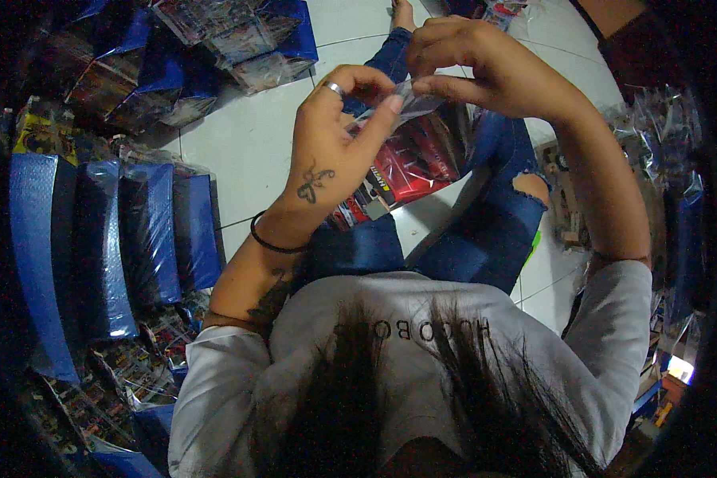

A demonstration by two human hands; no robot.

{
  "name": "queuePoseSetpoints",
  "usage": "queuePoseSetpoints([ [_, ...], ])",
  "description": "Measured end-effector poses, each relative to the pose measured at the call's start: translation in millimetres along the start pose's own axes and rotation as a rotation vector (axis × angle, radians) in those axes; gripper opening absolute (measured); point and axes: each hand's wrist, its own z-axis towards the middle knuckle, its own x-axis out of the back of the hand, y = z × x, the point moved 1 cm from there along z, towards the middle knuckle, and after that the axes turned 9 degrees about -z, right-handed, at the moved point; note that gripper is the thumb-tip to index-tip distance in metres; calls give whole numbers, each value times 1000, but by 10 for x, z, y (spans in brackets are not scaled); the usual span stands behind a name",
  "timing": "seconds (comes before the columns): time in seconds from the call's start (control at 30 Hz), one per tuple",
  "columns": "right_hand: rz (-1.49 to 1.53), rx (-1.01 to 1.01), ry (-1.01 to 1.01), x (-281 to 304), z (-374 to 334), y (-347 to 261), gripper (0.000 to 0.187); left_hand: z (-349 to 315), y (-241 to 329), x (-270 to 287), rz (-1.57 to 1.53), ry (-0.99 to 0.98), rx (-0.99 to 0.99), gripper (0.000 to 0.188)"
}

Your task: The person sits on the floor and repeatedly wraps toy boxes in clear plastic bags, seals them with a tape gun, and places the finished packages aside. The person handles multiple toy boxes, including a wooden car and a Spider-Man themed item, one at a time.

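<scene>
Head view. My left forearm (pixel 251 275) is angling upward and inward from the lower left, the back of the hand facing the camera. A smooth silver ring (pixel 334 88) is encircling one finger, and a thin black band (pixel 275 241) is circling the wrist. My left grip (pixel 331 151) is forming a narrow pinch: thumb and curled index finger are holding a clear plastic film (pixel 430 105). My right forearm (pixel 613 179) is bending in from the right, the wrist arching over. My right grip (pixel 498 68) is pointing leftward, its thumb extending to the film; the fingers are curling above the thumb and hiding their tips, so I am unable to tell whether they are clamping it.

The film is showing as thin, glossy and creased. It is covering a flat, straight-edged red packet (pixel 426 163) with dark, white and yellow areas. The packet is lying directly below the two thumbs, tilting so that its lower left corner is pointing toward my left thigh. My blue denim jeans (pixel 478 247) are spreading beneath it over a white tiled floor (pixel 223 171). At the left, smooth blue-faced stacks (pixel 36 239) are standing in a row, clear wrapping reflecting light.
</scene>
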Motion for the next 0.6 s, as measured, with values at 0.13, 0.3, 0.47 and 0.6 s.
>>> queuePoseSetpoints([
  [0.13, -11, 55, 127, -2, 1, -9, 17, 25, 23, 22, 38, -85, 138, 9],
  [0.3, -43, 37, -29, -117, -66, 68, 16, 81, -55, 42, 89, -102, 42, 14],
  [0.47, 332, -128, -69, -172, -105, 144, 19, 120, -104, 44, 16, -144, 70, 14],
  [0.6, 192, -164, -40, -173, -125, 110, 18, 177, -103, 71, -47, -227, 191, 16],
])
